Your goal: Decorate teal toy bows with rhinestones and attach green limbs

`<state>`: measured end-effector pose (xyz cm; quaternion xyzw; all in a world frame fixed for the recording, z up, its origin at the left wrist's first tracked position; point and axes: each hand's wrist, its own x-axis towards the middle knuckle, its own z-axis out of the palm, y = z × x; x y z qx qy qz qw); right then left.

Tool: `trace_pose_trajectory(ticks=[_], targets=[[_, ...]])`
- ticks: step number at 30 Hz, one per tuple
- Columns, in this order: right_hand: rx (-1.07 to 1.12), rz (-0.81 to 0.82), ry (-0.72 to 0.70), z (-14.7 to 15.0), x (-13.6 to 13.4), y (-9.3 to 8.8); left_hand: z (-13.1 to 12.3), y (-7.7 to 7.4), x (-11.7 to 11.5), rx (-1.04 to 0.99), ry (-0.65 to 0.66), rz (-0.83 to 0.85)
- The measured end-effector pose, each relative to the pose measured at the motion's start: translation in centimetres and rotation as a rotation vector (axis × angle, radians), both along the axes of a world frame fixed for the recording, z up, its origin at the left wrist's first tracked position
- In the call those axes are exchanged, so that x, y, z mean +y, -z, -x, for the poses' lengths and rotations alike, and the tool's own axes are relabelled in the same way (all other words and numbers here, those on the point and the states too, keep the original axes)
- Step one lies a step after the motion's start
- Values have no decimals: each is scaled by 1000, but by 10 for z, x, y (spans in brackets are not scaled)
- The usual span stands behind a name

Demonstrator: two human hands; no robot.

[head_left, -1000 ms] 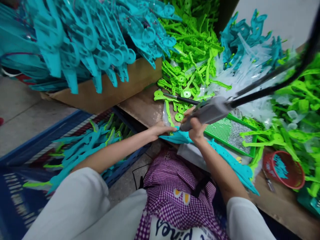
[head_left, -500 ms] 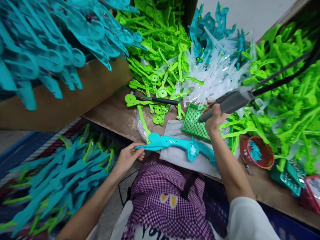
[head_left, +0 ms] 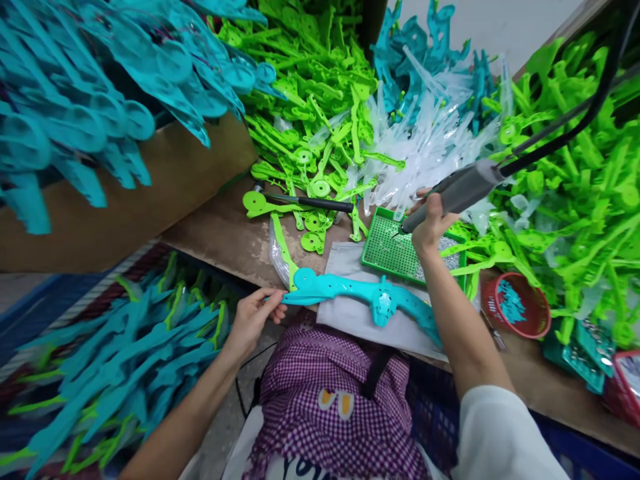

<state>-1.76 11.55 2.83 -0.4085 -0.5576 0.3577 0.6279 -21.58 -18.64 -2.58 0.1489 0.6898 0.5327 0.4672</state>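
Between thumb and fingers, my left hand pinches the pointed left end of a long blue plastic part. The part lies across a grey cloth at the table's front edge, and its right end passes behind my right forearm. A green piece with a clear blade sticks up from its left end. My right hand is wrapped round a grey electric screwdriver with a black cable. Its tip points down over a green perforated tray, which holds small silvery screws on its right side.
Green parts, clear parts and more green parts are heaped behind. A hammer lies on the table. A red bowl of small blue pieces stands right. Blue parts fill a box and a pile at left.
The view has shifted slightly. My left hand still pinches the blue part, and the screwdriver tip stays over the tray, raised a little.
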Motion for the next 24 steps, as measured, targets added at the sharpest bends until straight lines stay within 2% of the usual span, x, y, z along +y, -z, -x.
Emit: trace_pose_trajectory(ticks=[8,13,16,19,22,24], targets=[[1,-29,-28,-3,3,9,-8,-6,5,-112,-100,-1],[25,-34,-62,-2,1,8,-11,-6,5,-93,-150,-51],[63,-9,-41,-6,0,-5,-9,-5,6,-83,-122,-50],[141,-17,1,-13,-11,-29,-8,-4,6,-74,-110,-45],[201,-30,-32,-11,-46,-53,-9,-3,8,-65,-119,-39],[229,-55,-134,2,-81,-59,-10,-3,9,-61,-118,-45]])
